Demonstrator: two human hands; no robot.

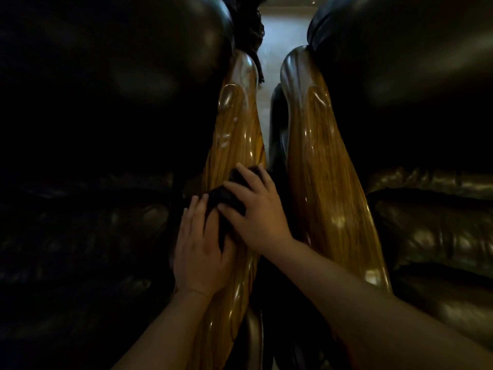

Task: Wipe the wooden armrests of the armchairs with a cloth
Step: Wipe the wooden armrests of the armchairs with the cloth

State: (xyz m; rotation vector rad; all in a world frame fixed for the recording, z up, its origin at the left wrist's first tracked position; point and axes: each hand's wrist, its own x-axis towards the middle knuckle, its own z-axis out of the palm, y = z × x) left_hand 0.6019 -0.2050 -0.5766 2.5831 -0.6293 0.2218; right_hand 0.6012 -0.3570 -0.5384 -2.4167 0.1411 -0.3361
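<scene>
Two glossy wooden armrests run away from me side by side: the left armrest (234, 134) and the right armrest (320, 166). A dark cloth (226, 198) lies bunched on the left armrest, about halfway along it. My right hand (256, 212) presses flat on top of the cloth, fingers spread. Just below it, my left hand (200, 249) rests on the same armrest, with its fingertips on the cloth's near edge. Pale smears show on the left armrest farther up.
Dark leather armchair cushions fill both sides: the left chair (93, 129) and the right chair (426, 116). A narrow gap (269, 108) with pale floor separates the two armrests. A dark fringed fabric (253, 30) hangs at the far end of the left armrest.
</scene>
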